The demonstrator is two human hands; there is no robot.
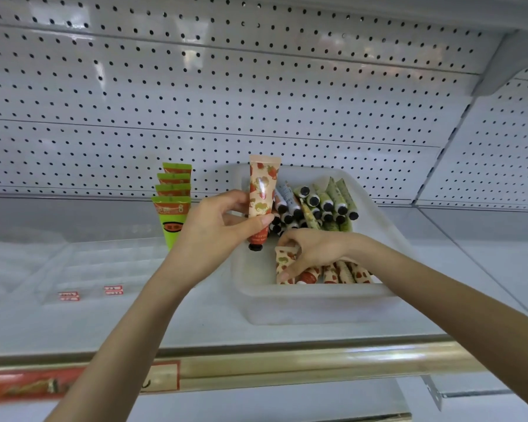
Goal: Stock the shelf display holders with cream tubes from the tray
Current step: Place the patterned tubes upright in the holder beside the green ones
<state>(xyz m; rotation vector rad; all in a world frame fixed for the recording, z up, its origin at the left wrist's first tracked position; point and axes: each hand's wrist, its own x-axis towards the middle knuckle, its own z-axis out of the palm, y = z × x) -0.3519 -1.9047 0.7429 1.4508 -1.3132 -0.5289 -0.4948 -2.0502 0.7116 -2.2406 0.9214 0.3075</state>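
Note:
My left hand (pixel 217 226) pinches a strawberry-print cream tube (pixel 261 193) upright, cap down, above the left edge of the white tray (pixel 314 303). My right hand (pixel 311 251) reaches into the tray and grips another strawberry-print tube (pixel 282 263) lying among similar ones at the tray's near side. Several green tubes with black caps (pixel 326 205) lie piled at the tray's far side. A clear stepped display holder (pixel 104 266) sits on the shelf to the left, with a row of green tubes (pixel 173 202) standing in its right column.
The white shelf surface (pixel 165 324) carries the tray and holder. Behind them stands a perforated back panel (pixel 226 102). A gold price rail (pixel 287 363) with a red label (pixel 22 386) runs along the shelf's front edge. Small red labels (pixel 113 290) mark the holder's front.

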